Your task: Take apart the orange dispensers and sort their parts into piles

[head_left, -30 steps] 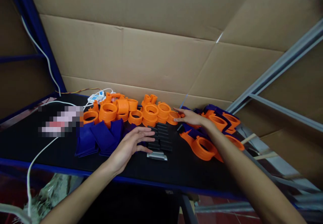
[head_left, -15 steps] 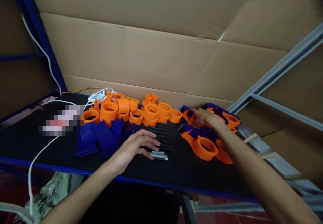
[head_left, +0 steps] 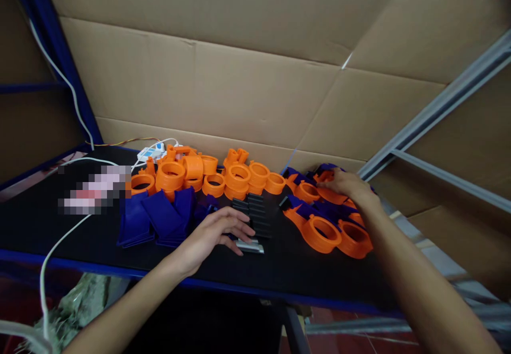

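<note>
My left hand [head_left: 215,234] is open, fingers loosely spread at the near side of the black strips [head_left: 258,215] and the silver metal strips [head_left: 249,246]. It grips nothing; whether the fingertips touch the strips is hard to tell. At the back right, my right hand [head_left: 349,184] has its fingers closed on the edge of an orange and blue tape dispenser [head_left: 328,177], partly hidden by the hand. Several like it lie around, among them a nearer tape dispenser [head_left: 321,243] with a black tip. Left of my left hand lie dark blue plates [head_left: 165,215], stacked and overlapping.
Orange ring-shaped parts [head_left: 238,175] are piled along the back of the black tabletop [head_left: 255,277]. A white power strip [head_left: 150,153] with cables sits behind them. Cardboard [head_left: 223,88] walls the back, and a grey metal bar [head_left: 431,109] slants along the right.
My right hand has moved right, from one orange and blue tape dispenser at the back to another beside it. My left hand has stayed nearly still. The view has shifted slightly.
</note>
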Demonstrator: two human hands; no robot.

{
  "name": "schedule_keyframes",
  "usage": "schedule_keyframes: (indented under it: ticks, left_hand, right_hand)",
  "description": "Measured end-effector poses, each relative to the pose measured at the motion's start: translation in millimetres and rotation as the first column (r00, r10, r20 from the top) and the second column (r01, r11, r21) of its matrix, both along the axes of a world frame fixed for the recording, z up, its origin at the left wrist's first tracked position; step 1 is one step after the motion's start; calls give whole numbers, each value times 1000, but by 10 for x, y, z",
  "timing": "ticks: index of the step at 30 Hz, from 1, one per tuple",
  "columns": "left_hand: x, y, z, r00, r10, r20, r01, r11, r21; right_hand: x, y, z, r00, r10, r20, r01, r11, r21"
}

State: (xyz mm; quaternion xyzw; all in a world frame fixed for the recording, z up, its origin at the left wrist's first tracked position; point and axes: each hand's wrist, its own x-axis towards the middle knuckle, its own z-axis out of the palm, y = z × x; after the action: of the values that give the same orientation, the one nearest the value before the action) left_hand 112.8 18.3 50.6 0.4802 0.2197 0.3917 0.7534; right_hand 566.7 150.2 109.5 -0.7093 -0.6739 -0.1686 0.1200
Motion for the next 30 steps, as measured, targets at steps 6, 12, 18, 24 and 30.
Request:
schedule_keyframes:
  ticks: [6, 12, 18, 24, 30]
  left_hand:
    - [-12, 13, 9, 1000, 21, -14, -21, 1000, 2]
    - [17, -25, 14, 989, 122, 78, -123, 992, -3]
    - [36, -86, 59, 923, 297, 244, -289, 955, -71]
    - [4, -75, 83, 886, 431, 170, -407, 899, -160]
    - [24, -40, 41, 880, 468, 78, -457, 881, -121]
  right_hand:
    - [-613, -352, 143, 976, -216, 32, 215, 976, 25]
    - [-1755, -1054, 303, 991, 33, 126, -72, 946, 316]
    - [-2764, -1816, 75, 845, 534, 13, -531, 837, 135]
    - [-2924, -1708, -29, 771, 625, -124, -601, 778, 182]
    - [-2833, -1598, -139, 741, 665, 97, -669, 716, 200]
